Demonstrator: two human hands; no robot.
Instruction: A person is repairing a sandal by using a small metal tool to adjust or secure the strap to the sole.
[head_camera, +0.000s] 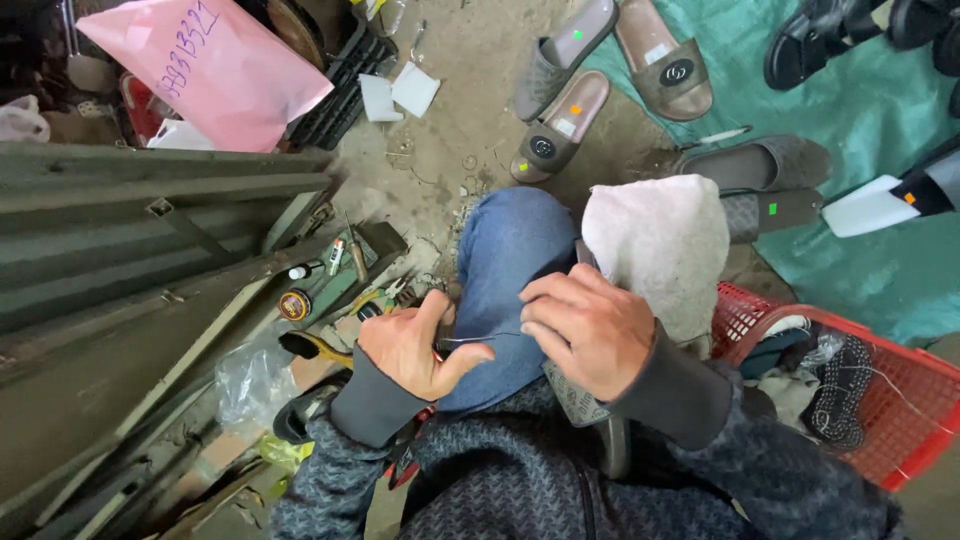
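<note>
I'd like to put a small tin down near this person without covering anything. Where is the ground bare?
Bare dirt lies between the white paper squares, the nearest brown slipper and the raised knee. The teal sheet is bare below the slippers. Crowded: tools by the left hand, the red basket beside the right hand.

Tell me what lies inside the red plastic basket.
Inside the red plastic basket lie a black knitted fabric piece, dark and pale cloth and thin thread. The grey sleeve covers its near corner; anything underneath is hidden.
</note>
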